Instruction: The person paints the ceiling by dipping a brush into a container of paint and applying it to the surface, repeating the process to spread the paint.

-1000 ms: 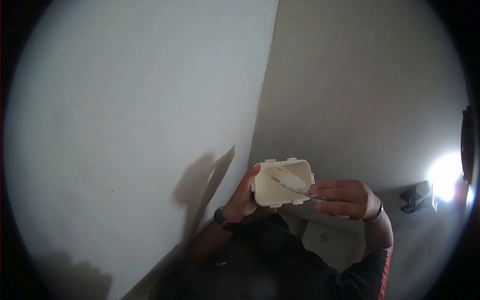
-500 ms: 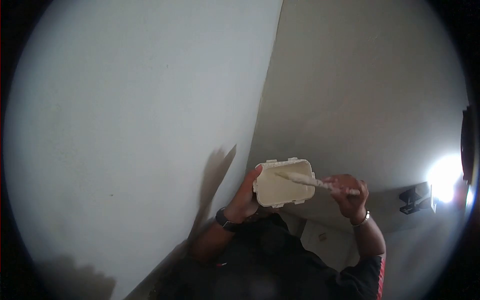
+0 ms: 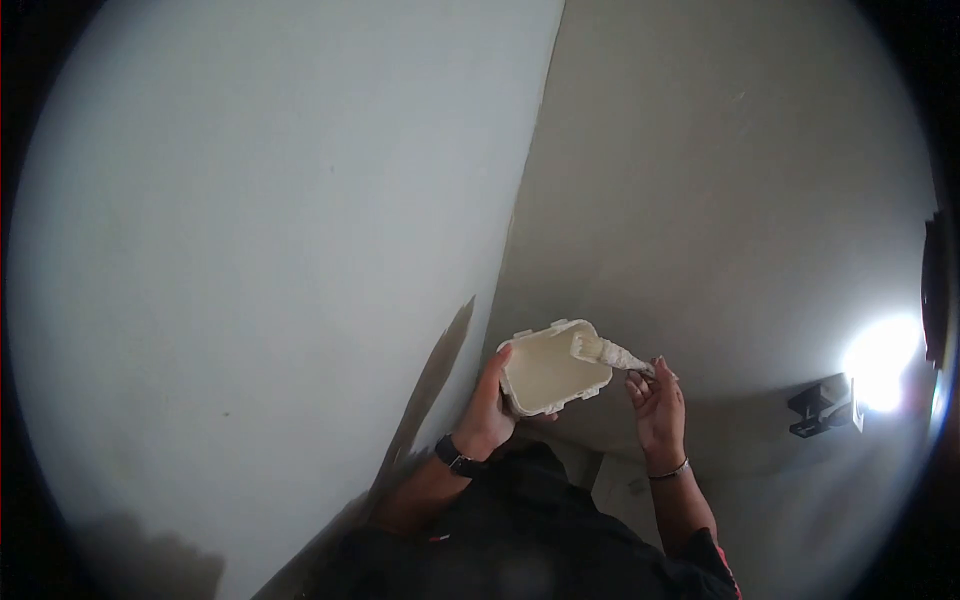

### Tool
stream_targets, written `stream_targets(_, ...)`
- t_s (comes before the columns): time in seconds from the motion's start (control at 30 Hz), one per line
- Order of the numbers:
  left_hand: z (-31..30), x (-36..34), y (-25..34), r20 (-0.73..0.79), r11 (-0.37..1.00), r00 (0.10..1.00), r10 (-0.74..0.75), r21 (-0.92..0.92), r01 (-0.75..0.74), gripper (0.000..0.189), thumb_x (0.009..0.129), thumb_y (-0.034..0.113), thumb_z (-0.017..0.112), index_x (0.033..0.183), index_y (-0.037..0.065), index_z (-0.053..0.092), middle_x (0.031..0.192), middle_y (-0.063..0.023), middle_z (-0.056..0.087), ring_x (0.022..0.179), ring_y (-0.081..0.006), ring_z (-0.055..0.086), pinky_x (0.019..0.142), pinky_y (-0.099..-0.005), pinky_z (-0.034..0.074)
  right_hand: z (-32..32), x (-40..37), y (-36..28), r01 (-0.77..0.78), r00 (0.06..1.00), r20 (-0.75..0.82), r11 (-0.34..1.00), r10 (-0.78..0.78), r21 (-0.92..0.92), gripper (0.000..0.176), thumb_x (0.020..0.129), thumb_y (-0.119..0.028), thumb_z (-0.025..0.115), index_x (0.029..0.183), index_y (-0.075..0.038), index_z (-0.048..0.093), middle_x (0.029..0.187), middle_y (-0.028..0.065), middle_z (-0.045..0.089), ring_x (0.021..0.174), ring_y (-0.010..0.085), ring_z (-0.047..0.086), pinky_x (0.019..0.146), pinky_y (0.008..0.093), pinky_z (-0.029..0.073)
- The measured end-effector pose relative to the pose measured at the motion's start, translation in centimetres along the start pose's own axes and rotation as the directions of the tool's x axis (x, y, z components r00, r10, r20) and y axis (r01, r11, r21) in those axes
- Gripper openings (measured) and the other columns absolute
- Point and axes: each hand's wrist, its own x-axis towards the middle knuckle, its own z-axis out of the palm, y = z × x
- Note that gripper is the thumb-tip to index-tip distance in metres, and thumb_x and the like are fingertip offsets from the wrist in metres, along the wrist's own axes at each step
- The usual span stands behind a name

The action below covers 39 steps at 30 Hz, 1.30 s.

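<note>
Presently my left hand point(image 3: 485, 410) is closed on the near-left side of a cream plastic tub point(image 3: 545, 375), thumb over the rim; my right hand point(image 3: 658, 410) pinches the handle end of a whitish-crusted paintbrush point(image 3: 618, 356), other fingers loosely curled; bristles lie at the tub's right-hand inner edge, pointing inward; the tub is off any support, mouth towards me.

Risks, as I judge them: tub is borne from one side only, so a knock from the brush could twist it in my grip and spill whatever coats the inside; how full it is, I cannot tell. Pinch on the handle looks light and far from the bristles; a slip there could drop the brush into the tub or over its right side; wet stuff on the bristles, if any, might drip outside the rim and run onto my right hand.

Surroundings: pale wall point(image 3: 280, 220) left of the tub, close to my left forearm, little elbow room that way; darker wall point(image 3: 720, 200) beyond and right of it; bright lamp point(image 3: 880, 365) well right of the tub, beside a black bracket point(image 3: 818, 405), glare possibly a nuisance; dark shirt point(image 3: 520, 550) nearer me than the tub, exposed to drips; nothing seen between brush and tub.
</note>
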Motion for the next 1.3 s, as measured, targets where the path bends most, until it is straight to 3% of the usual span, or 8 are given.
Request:
stream_targets(0.23,1.7,-5.0,-0.9,0.015,0.998,0.999,-0.039,-0.057,0.040,0.063,0.093,0.059,0.039,0.138,0.015,0.040,0.129,-0.0077,0.054,0.110,-0.0286,0.060,0.073,-0.0499,0.057,0.4,-6.7,-1.8,0.015,0.996,-0.086,1.000,-0.014,0.021,0.020,0.096,-0.022,0.059,0.103,-0.005,0.054,0.095,0.0080,0.063,0.086,0.0201,0.067,0.076,0.0316,0.057)
stream_targets(0.5,-4.5,3.0,-2.5,0.045,0.996,0.999,-0.025,-0.081,0.028,0.063,0.094,0.057,0.039,0.137,0.010,0.041,0.129,-0.0114,0.055,0.112,-0.0273,0.059,0.080,-0.0478,0.055,-1.9,0.4,3.5,0.098,0.991,-0.102,0.990,-0.088,0.100,0.017,0.096,-0.022,0.059,0.101,-0.006,0.056,0.093,0.0069,0.065,0.086,0.0200,0.067,0.076,0.0313,0.056)
stream_targets(0.8,-18.8,5.8,-8.6,0.403,0.948,0.914,0.047,-0.306,0.086,0.064,0.094,0.055,0.041,0.139,0.010,0.037,0.133,-0.0113,0.050,0.115,-0.0327,0.057,0.085,-0.0522,0.053,9.5,-0.1,-1.4,0.588,0.808,0.044,0.809,-0.588,0.026,0.016,0.095,-0.018,0.059,0.102,-0.003,0.056,0.097,0.0133,0.065,0.093,0.0198,0.066,0.089,0.0339,0.054)
stream_targets(0.9,-18.6,1.6,-4.9,0.250,0.974,0.968,-0.023,-0.212,0.078,0.077,0.088,0.060,0.047,0.140,0.004,0.039,0.140,-0.0170,0.045,0.121,-0.0341,0.052,0.095,-0.0474,0.049,16.5,0.6,-5.5,0.826,0.546,0.192,0.562,-0.816,0.040,0.024,0.096,-0.019,0.057,0.109,0.002,0.054,0.101,0.0158,0.064,0.100,0.0221,0.064,0.095,0.0350,0.052)
stream_targets(0.97,-18.6,-0.5,-2.6,0.092,0.976,0.995,-0.040,-0.210,0.059,0.056,0.093,0.054,0.045,0.134,0.015,0.046,0.125,-0.0082,0.059,0.102,-0.0279,0.065,0.063,-0.0437,0.060,22.2,1.3,-8.3,0.938,0.325,0.284,0.346,-0.902,0.026,0.032,0.097,-0.019,0.056,0.114,0.007,0.051,0.107,0.0175,0.061,0.103,0.0242,0.063,0.096,0.0341,0.053)
stream_targets(1.1,-15.9,2.4,-4.9,0.111,0.979,0.988,-0.107,-0.159,0.124,0.055,0.092,0.055,0.047,0.133,0.019,0.047,0.125,-0.0079,0.059,0.104,-0.0275,0.064,0.064,-0.0466,0.060,27.9,4.7,-19.5,0.997,-0.055,0.304,-0.067,-0.951,-0.030,0.036,0.094,-0.018,0.061,0.113,0.011,0.052,0.108,0.0177,0.062,0.099,0.0237,0.065,0.088,0.0292,0.057)
stream_targets(1.23,-16.0,3.2,-6.3,0.071,0.987,0.996,-0.053,-0.146,0.063,0.057,0.092,0.056,0.046,0.133,0.016,0.048,0.125,-0.0076,0.060,0.104,-0.0267,0.064,0.064,-0.0456,0.060,33.3,5.7,-25.0,0.618,-0.494,0.584,-0.733,-0.644,-0.285,0.027,0.091,-0.022,0.065,0.108,-0.001,0.062,0.102,0.0095,0.070,0.095,0.0174,0.068,0.085,0.0304,0.056)
stream_targets(1.3,-15.9,3.5,-6.2,0.148,0.989,0.989,-0.011,-0.144,0.033,0.057,0.092,0.056,0.046,0.133,0.016,0.047,0.124,-0.0076,0.060,0.104,-0.0266,0.064,0.064,-0.0456,0.060,34.9,5.6,-27.0,0.519,-0.520,0.687,-0.827,-0.507,-0.217,0.025,0.091,-0.022,0.065,0.108,-0.004,0.062,0.103,0.0088,0.069,0.095,0.0186,0.068,0.084,0.0314,0.055)
